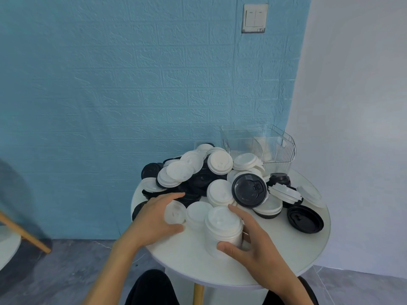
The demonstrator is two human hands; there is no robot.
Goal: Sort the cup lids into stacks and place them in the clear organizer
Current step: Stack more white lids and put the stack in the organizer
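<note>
My right hand (248, 236) hides the white stack's (223, 227) far side; pile (198, 179) buries lower lids; organizer (264, 146) base behind lids.

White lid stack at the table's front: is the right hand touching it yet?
Touching. The head view shows the right hand wrapped around the white lid stack, thumb pressed on its lower front, fingers along its right side.
</note>
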